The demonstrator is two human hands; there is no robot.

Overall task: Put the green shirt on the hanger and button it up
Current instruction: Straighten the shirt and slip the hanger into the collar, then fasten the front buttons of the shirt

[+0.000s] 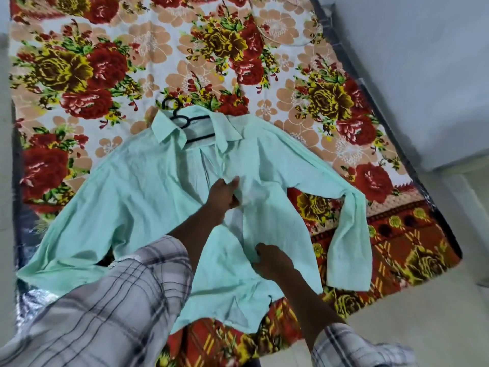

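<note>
Green shirt [148, 192] lies flat on the floral bedsheet [105, 62], black hanger [185, 123] in its collar, left hand [223, 196] pinching the front at mid-chest, right hand [274, 262] gripping the fabric lower down

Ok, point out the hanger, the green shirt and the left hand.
hanger [201, 137]: head view, on its black lower bar.
green shirt [148, 186]: head view, on the front panel.
left hand [223, 193]: head view, on the back of the hand.

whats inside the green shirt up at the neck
A black hanger shows in the open neck of the shirt, its hook poking out past the collar. Its arms are covered by the shoulders, so they cannot be seen.
</note>
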